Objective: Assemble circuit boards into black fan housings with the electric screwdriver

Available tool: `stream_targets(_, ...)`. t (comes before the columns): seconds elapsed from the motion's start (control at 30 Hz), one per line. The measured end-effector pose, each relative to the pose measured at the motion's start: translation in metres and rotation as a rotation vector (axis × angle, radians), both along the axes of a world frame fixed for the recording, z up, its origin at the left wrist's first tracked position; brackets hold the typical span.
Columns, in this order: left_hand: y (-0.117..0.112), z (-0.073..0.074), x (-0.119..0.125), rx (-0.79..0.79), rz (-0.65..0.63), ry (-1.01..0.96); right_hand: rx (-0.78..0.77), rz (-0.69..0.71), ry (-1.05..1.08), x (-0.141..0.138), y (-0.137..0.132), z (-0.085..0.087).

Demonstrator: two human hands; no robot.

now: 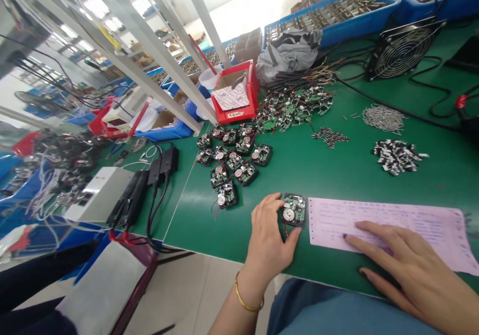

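Observation:
My left hand (pixel 267 240), with a gold bangle on its wrist, grips a small black circuit board module (pixel 294 209) between thumb and fingers at the edge of the green bench mat (pixel 209 230). My right hand (pixel 407 270) lies flat on a pink printed form (pixel 377 230), fingers extended and holding nothing. Several similar modules with red wires (pixel 234 160) stand grouped above my left hand. Farther off lie a heap of wired green circuit boards (pixel 294 108), a pile of black-and-white components (pixel 397 156) and a pile of metal pins (pixel 383 118).
A red box (pixel 235 93) and a grey bag (pixel 288 55) stand at the back. Blue trays of parts (pixel 331 18) line the far edge beside a black fan (pixel 402 50). Black adapters with cables (pixel 160 163) and a white device (pixel 99 195) sit left, under metal shelf rails (pixel 149 50).

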State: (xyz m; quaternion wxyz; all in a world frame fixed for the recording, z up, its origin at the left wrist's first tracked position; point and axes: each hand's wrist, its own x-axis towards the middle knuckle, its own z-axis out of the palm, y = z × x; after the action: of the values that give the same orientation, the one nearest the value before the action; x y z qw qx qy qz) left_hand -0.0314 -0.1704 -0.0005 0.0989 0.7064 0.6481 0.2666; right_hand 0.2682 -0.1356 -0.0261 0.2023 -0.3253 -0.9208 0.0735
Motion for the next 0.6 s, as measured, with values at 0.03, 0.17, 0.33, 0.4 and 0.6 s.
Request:
stream_targets(0.03,0.000,0.000,0.000,-0.002,-0.005,0.012,-0.002,-0.005,-0.001,0.000,0.000,0.000)
stream_targets(0.17,0.003,-0.001,-0.002,0.009,-0.029,0.051,-0.063,-0.019,-0.009,0.001,0.000,0.006)
stream_targets(0.33,0.009,-0.006,-0.002,0.040,-0.001,0.092,-0.161,-0.023,-0.061,0.003,-0.003,0.020)
stream_targets(0.4,0.010,-0.009,0.000,0.056,0.016,0.104,-0.185,-0.069,-0.069,0.003,-0.004,0.023)
stream_targets(0.6,0.011,-0.011,0.003,0.073,0.022,0.126,-0.303,-0.109,-0.085,0.002,-0.001,0.031)
